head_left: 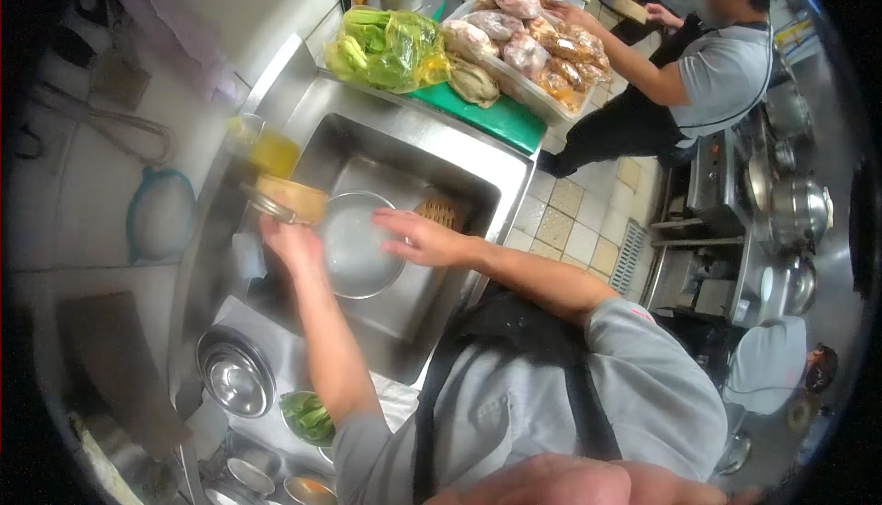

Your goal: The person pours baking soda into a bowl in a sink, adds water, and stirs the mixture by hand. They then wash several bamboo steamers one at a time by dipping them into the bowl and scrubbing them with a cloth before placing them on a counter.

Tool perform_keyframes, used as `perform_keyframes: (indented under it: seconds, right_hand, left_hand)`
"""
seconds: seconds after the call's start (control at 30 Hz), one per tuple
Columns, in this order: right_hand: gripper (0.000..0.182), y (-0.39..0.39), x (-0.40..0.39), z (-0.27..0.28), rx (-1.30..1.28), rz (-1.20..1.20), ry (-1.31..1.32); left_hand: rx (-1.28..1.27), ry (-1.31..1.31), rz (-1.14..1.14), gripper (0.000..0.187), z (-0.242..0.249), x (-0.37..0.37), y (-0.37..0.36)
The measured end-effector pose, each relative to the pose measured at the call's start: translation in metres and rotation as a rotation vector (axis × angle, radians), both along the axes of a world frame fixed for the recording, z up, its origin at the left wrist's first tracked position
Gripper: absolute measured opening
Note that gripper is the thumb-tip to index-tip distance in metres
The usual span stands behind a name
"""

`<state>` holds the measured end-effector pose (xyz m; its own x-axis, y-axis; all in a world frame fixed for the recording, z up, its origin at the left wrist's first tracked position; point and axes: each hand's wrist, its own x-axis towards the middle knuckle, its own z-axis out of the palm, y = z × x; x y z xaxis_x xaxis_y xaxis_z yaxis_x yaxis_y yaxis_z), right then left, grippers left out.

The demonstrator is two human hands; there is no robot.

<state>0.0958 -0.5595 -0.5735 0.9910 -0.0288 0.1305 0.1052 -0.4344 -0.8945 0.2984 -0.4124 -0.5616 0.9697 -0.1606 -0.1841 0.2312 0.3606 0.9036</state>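
My left hand [294, 240] is at the left edge of the sink [441, 160], closed around a tan, metal-rimmed vessel [292, 198] blurred by motion. Beside it in the sink sits a round metal bowl [354, 261] with cloudy liquid. Over that bowl's right side reaches my right hand [418, 238], fingers stretched out and holding nothing. A brown perforated drain piece [439, 212] lies on the sink floor past my right hand. Just behind the tan vessel stands a blurred yellow container [274, 153].
Leafy greens in a yellow bag [386, 50] and a tray of bagged food [574, 101] rest by a green board [487, 114] beyond the sink. A co-worker [707, 73] stands at the upper right. Metal lids [236, 372] and a bowl of greens [308, 418] are at lower left.
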Motion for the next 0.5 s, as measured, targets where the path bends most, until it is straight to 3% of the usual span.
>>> perform_keyframes:
  seconds: [0.17,0.23,0.43,0.5]
  right_hand:
    - [0.065,-0.006,0.003,-0.005,-0.091,-0.121,-0.075]
    - [0.063,-0.008,0.003,0.003,-0.011,-0.156,-0.067]
    - [0.040,-0.036,-0.027,-0.004,0.013,-0.144,-0.058]
    - [0.036,-0.039,-0.043,-0.012,0.021,-0.176,-0.007]
  left_hand:
    - [0.154,-0.062,-0.172,0.034,0.002,-0.051,-0.008]
    - [0.177,-0.004,-0.287,0.032,0.002,-0.081,-0.014]
    - [-0.191,0.154,-0.359,0.035,-0.016,-0.152,-0.031]
    - [-0.151,0.145,-0.397,0.036,-0.026,-0.168,-0.030]
